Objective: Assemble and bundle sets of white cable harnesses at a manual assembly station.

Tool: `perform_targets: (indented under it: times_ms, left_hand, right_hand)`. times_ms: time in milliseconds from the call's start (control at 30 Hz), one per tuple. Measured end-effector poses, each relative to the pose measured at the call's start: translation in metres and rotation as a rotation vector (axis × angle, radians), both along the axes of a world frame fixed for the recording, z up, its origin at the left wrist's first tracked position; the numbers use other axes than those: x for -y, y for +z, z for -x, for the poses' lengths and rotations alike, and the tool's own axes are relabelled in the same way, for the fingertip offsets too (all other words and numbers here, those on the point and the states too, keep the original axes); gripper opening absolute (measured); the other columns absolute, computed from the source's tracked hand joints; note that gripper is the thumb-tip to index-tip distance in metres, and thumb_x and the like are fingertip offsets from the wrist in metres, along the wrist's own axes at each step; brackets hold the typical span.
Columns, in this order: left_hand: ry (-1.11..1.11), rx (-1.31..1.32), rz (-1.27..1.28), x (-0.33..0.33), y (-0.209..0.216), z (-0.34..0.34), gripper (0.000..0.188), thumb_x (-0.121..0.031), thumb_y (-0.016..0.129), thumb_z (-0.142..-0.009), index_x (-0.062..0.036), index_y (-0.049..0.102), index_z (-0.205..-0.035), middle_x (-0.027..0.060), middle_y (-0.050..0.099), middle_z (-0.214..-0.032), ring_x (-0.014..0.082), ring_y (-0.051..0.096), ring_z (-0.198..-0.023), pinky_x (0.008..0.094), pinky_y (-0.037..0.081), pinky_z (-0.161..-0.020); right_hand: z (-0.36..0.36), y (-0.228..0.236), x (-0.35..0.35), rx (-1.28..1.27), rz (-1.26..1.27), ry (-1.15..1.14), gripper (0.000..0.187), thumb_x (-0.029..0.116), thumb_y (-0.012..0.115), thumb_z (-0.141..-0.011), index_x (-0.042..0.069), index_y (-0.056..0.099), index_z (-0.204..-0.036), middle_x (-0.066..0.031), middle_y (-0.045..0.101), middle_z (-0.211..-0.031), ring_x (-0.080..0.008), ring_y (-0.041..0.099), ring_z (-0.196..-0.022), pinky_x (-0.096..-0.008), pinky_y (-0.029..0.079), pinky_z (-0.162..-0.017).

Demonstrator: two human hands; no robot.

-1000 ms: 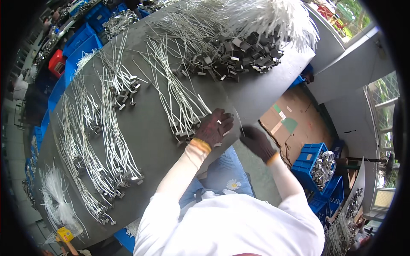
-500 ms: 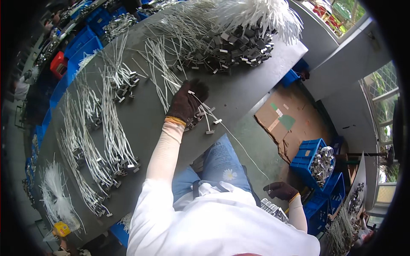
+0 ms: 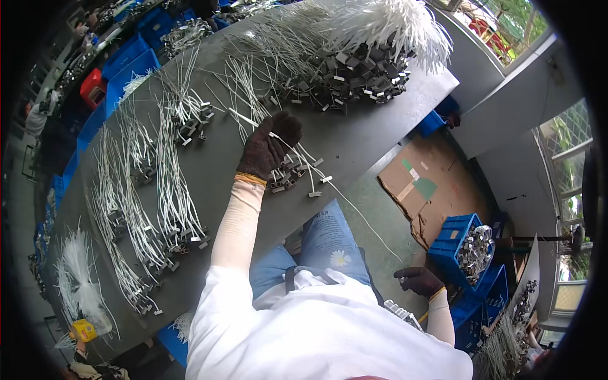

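My left hand [image 3: 269, 144], in a dark brown glove, is over the grey table. Its fingers are closed around a few white cables [image 3: 304, 154] with small white connectors at their ends. Beside its wrist lies a small cluster of dark clip-like blocks [image 3: 286, 177], partly hidden by the glove. One thin white cable [image 3: 364, 220] runs from near this hand across my lap. My right hand [image 3: 419, 280], in the same kind of glove, is low at the right, off the table. Its fingertips pinch the far end of that cable, with a small pale tip showing.
Bundles of white cables with dark blocks [image 3: 180, 218] cover the left of the table [image 3: 225, 183]. A large heap of dark blocks [image 3: 354, 73] lies at the far end. Blue crates [image 3: 453, 244] of metal parts stand at the right, near flattened cardboard [image 3: 437, 183] on the floor.
My left hand has shifted slightly left, uncovering more of the dark blocks beside it. The right hand stays low at the right with the cable end; the view has moved a little.
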State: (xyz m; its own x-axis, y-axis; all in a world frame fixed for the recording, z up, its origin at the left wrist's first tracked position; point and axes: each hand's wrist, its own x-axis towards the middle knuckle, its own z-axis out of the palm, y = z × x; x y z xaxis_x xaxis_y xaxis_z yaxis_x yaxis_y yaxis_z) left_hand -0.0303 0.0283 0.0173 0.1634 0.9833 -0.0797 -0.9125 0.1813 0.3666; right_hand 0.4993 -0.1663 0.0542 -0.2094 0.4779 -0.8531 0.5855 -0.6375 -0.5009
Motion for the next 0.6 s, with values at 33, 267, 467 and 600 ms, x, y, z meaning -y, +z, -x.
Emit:
perform_targets:
  times_ms: [33,267,467,600]
  left_hand:
    - [-0.043,0.084,0.011,-0.003,-0.002,0.001,0.041,-0.033,0.051,-0.101,-0.0028,0.057,-0.128,0.0166,0.063,-0.125,0.0325,0.061,-0.115,0.0485,0.049,-0.103]
    - [-0.049,-0.218,-0.051,0.006,0.006,-0.014,0.041,-0.033,0.05,-0.101,-0.0033,0.057,-0.129,0.0164,0.064,-0.123,0.0286,0.062,-0.114,0.0427,0.052,-0.099]
    - [-0.314,-0.531,0.022,0.044,0.016,-0.079,0.037,-0.027,0.043,-0.104,-0.0023,0.055,-0.129,0.0157,0.065,-0.119,0.028,0.064,-0.11,0.0408,0.05,-0.1]
    - [-0.249,-1.352,-0.642,0.076,0.026,-0.102,0.037,-0.025,0.038,-0.106,-0.0016,0.053,-0.131,0.0154,0.064,-0.12,0.0284,0.062,-0.112,0.0406,0.049,-0.101]
  right_hand:
    - [-0.001,-0.001,0.0,-0.009,-0.001,-0.002,0.037,0.007,0.069,-0.076,0.003,0.071,-0.113,-0.0028,0.068,-0.083,-0.0088,0.059,-0.069,-0.0212,0.046,-0.062]
    - [0.007,-0.008,-0.01,-0.06,-0.002,-0.008,0.038,0.006,0.069,-0.076,0.003,0.07,-0.114,-0.0039,0.069,-0.088,-0.0117,0.061,-0.076,-0.0246,0.05,-0.07]
    - [0.121,-0.019,-0.062,-0.363,-0.252,-0.019,0.04,0.012,0.071,-0.086,-0.002,0.063,-0.122,-0.0066,0.067,-0.106,-0.0122,0.06,-0.092,-0.0306,0.051,-0.084]
    - [0.226,-0.001,-0.096,-0.57,-0.43,-0.199,0.039,0.01,0.068,-0.087,-0.003,0.059,-0.124,-0.0075,0.065,-0.106,-0.0129,0.06,-0.085,-0.0285,0.051,-0.08]
